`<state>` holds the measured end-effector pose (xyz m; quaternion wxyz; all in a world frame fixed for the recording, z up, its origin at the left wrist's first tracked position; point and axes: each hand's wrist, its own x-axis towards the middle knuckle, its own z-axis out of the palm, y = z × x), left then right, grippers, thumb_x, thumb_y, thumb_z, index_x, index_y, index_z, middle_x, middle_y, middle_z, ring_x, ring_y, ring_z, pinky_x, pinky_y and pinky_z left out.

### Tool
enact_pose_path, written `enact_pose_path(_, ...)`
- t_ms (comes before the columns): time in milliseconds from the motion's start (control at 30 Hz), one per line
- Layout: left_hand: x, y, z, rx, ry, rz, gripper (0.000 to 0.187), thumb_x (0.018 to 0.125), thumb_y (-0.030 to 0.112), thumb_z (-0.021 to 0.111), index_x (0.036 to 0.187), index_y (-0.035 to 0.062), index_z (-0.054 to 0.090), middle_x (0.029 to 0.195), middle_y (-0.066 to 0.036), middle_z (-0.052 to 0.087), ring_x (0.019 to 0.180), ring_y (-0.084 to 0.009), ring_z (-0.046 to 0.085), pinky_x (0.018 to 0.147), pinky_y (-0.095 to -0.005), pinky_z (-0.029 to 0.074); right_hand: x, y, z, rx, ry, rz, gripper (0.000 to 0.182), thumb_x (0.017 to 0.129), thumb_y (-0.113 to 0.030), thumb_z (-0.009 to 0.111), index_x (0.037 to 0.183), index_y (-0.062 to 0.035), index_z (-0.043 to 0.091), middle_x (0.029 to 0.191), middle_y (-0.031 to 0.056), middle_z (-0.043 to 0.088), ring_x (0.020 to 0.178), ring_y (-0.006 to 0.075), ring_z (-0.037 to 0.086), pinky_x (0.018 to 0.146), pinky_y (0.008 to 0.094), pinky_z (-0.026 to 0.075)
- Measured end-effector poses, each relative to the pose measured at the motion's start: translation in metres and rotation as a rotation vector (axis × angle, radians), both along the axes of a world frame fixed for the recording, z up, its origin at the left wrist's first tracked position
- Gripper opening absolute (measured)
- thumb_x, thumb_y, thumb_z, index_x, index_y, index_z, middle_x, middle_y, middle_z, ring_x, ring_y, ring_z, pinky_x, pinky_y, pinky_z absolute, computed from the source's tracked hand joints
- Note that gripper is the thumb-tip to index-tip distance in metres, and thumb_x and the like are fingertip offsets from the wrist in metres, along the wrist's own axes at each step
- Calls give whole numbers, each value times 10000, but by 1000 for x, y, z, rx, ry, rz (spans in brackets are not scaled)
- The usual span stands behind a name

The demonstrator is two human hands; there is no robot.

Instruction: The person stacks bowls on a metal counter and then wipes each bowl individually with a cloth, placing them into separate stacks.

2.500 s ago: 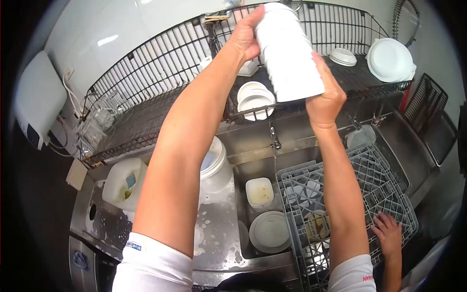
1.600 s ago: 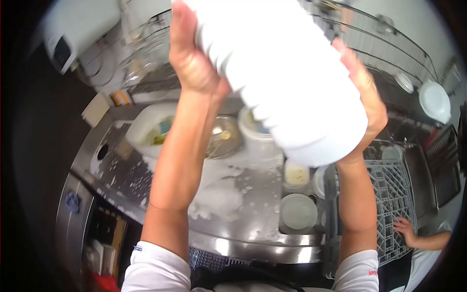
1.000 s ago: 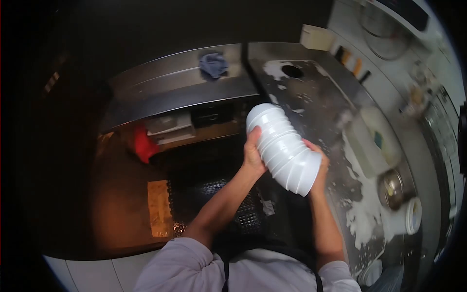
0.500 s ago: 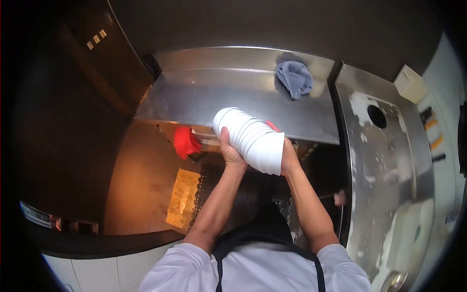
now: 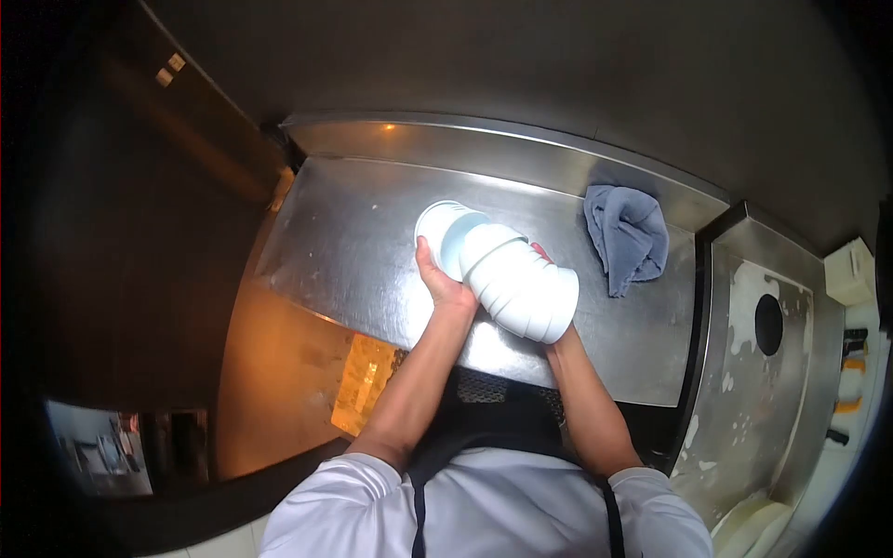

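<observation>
Above the steel table [image 5: 344,223], a stack of white bowls lies tipped on its side across both hands. It has parted into two groups. My left hand [image 5: 446,281] is closed round the smaller group of bowls [image 5: 434,221] at the left, thumb on the near side. The larger group of nested bowls [image 5: 523,290] rests in my right hand [image 5: 542,252], whose fingertips show at the far side while the palm is hidden underneath. Between the groups, the open mouth of the left bowls faces the bottom of the right ones.
A crumpled grey-blue cloth [image 5: 628,237] lies on the table to the right. Beyond a dark gap stands a wet steel counter [image 5: 735,400] with a round black hole [image 5: 768,324]. Knives with yellow and black handles [image 5: 851,381] hang on the right wall.
The single long stack has split into two groups, one in each hand. I have come closer to the table, and the bowls are now over its top rather than its front edge.
</observation>
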<state>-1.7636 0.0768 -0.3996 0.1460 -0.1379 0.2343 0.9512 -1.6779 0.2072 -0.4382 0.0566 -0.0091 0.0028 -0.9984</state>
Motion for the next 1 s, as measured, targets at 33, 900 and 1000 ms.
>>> enact_pose_path(33,-11,2,-3,-16,-17,-57,727,833,590,563,1308,43,502,1251,-168,589,1177,-346,557,1019,-484,448,3,-8,17,350,-269,-248,450,1007,-222,463,1426,-71,399,1322,169,547,1140,274,599,941,391,526)
enact_pose_path(900,-155,-29,-15,33,-312,-461,708,880,577,520,1354,57,439,1277,-170,553,1164,-321,559,1008,-462,454,-133,-48,116,1297,-815,-161,456,953,-120,591,1378,10,488,1239,124,612,1057,170,607,915,301,485)
enact_pose_path(1000,-158,-29,-15,29,-291,-440,724,872,567,540,1365,50,417,1268,-178,550,1134,-323,578,988,-454,476,-137,-37,110,1461,-811,-61,458,952,-137,596,1374,10,496,1219,121,622,1038,171,608,901,289,479)
